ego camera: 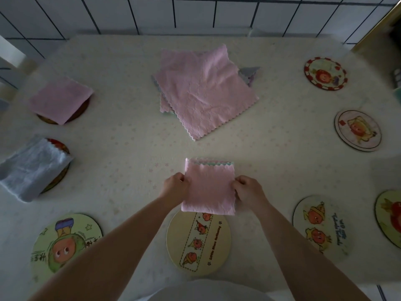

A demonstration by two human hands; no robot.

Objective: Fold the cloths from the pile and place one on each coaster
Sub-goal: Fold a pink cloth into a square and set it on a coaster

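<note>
A folded pink cloth (209, 189) with a green edge showing at its far side is held just above the table, over the far rim of the near middle coaster (198, 242). My left hand (176, 185) grips its left edge and my right hand (247, 190) grips its right edge. The pile of unfolded cloths (201, 92), pink on top, lies at the table's far centre. A folded pink cloth (60, 101) covers the far left coaster. On the coaster nearer on the left lies a folded grey cloth (32, 168).
Bare coasters lie at the near left (65, 244), near right (319, 227), right edge (390, 216), mid right (358, 130) and far right (324, 73). The table (121, 148) has a pale starred covering. A tiled wall runs behind it.
</note>
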